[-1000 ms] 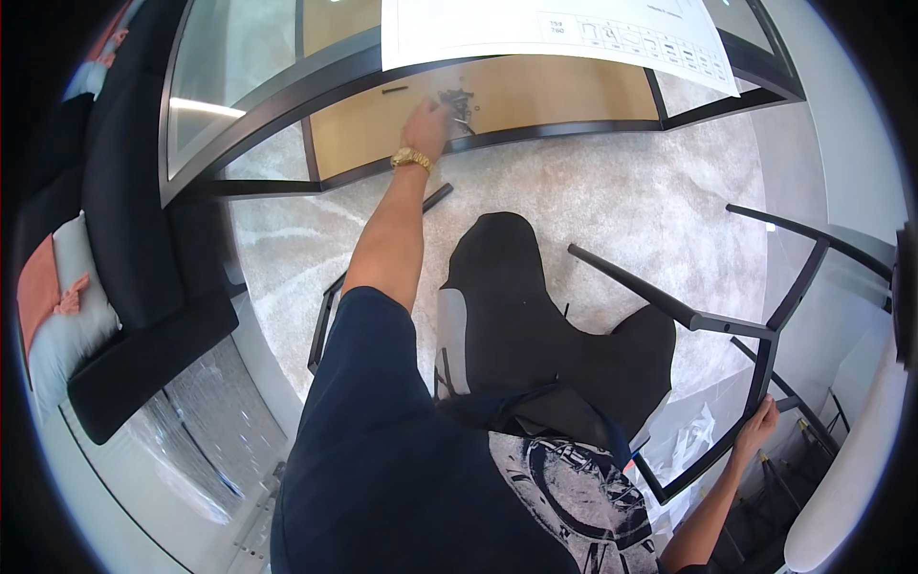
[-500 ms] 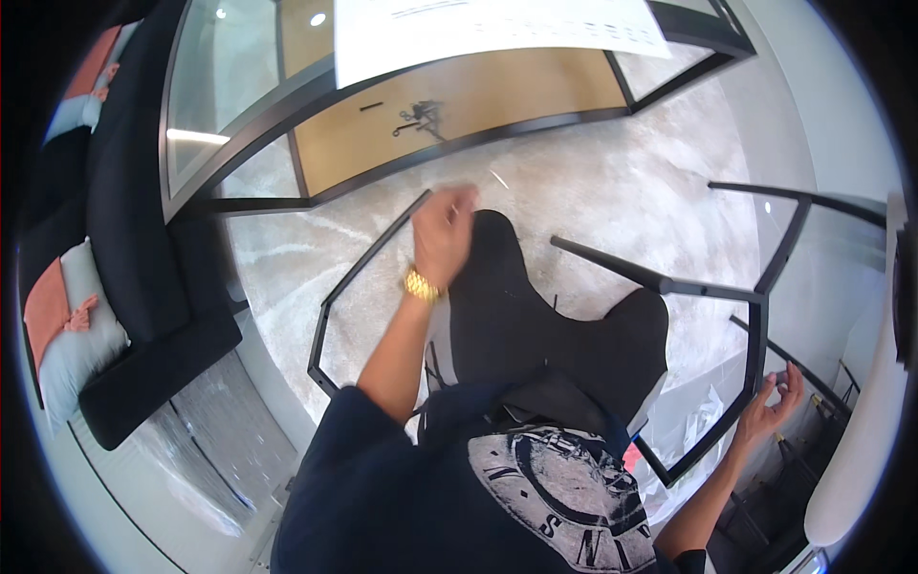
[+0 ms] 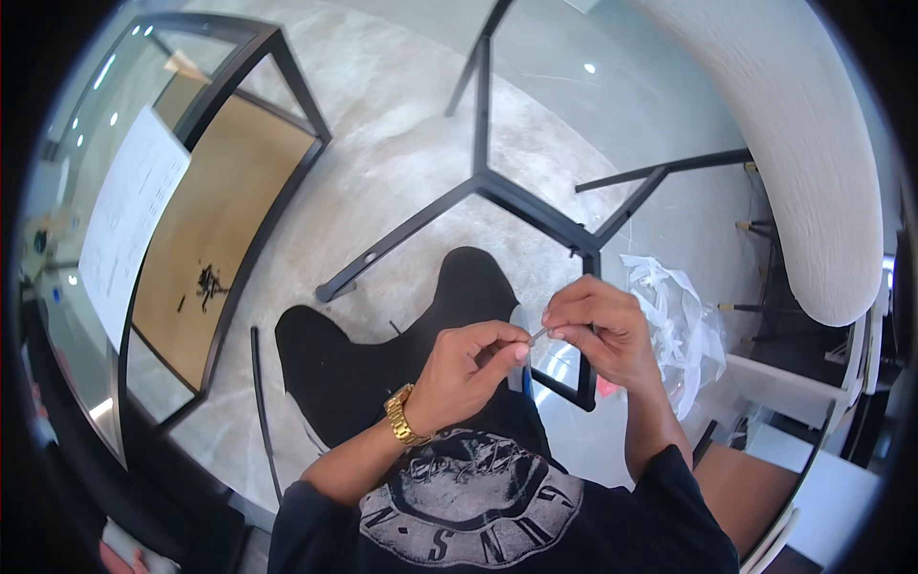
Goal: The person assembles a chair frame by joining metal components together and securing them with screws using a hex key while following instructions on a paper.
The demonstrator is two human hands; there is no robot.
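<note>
In front of my chest, both hands meet at a small, thin metal piece, shaped like a bolt; its ends are hidden by fingers. My left hand, wearing a gold watch, pinches one end between thumb and fingertips. The other end is pinched by my right hand. Just beyond the hands stands a black metal frame of joined, angled bars. Small dark fittings stick out of its bar near my right hand.
At left, a glass-topped table has a wooden shelf bearing a pile of small dark hardware. A printed sheet lies on the glass. Clear plastic wrapping is on the floor at right, below a large white rounded slab.
My view has swung to the right. My hands, formerly wide apart, have come together on the small metal piece.
</note>
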